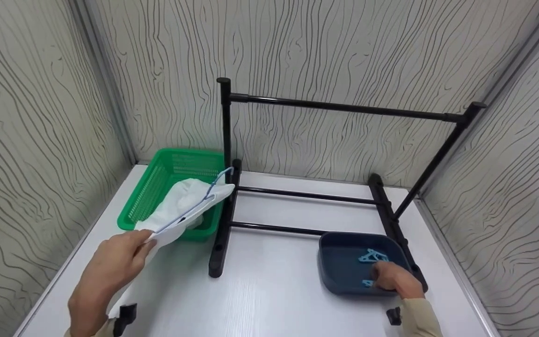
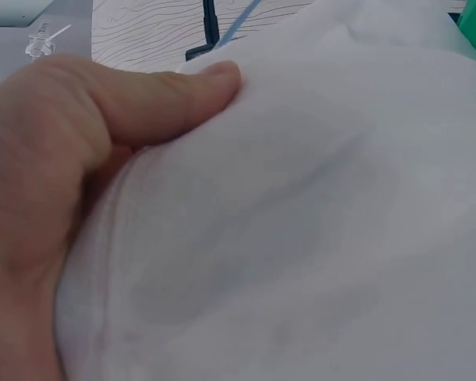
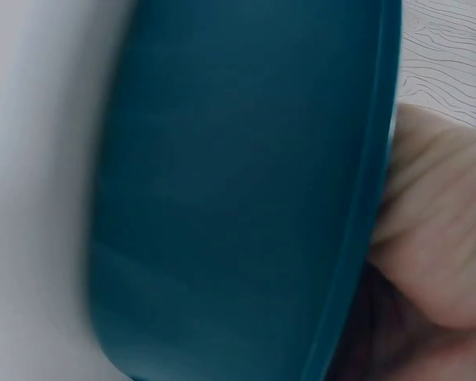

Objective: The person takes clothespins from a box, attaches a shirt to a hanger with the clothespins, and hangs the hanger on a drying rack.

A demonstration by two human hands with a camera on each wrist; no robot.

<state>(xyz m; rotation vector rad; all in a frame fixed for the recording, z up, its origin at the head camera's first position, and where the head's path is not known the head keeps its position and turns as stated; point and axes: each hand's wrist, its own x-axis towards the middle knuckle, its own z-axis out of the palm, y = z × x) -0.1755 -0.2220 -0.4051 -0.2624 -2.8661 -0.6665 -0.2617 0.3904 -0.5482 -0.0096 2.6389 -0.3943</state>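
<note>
At the near edge, two sleeves (image 1: 419, 314) come in, each with a black mount (image 1: 127, 314) by the wrist, above the white table (image 1: 260, 290). The left hand (image 1: 114, 262) reaches in from the left and pinches the near end of a white cloth (image 1: 169, 213) together with a thin blue hanger (image 1: 207, 193); in the left wrist view the thumb lies flat along the cloth and the other fingers are hidden behind it. The right hand (image 1: 390, 276) dips over the near right side of a dark blue bin (image 1: 344, 264), its fingers bent down beside a light blue clip (image 1: 367, 283); whether they have hold of it I cannot tell, since the right wrist view shows mostly the bin's outer wall. More clips (image 1: 373, 256) of the same blue lie just beyond those fingers, inside the bin. The hanger runs along the cloth's upper edge, its hook rising at the far end in front of the rack's left side. A small dark mark shows on the cloth, which slants over a green basket (image 1: 199, 164), part of it bunched within the rim. The basket stands beside the left foot of the black rack (image 1: 344, 108), the bin against the right foot. Farthest back, behind the rack's top bar, is a pale wall (image 1: 297, 47) with dark wood-grain lines.
</note>
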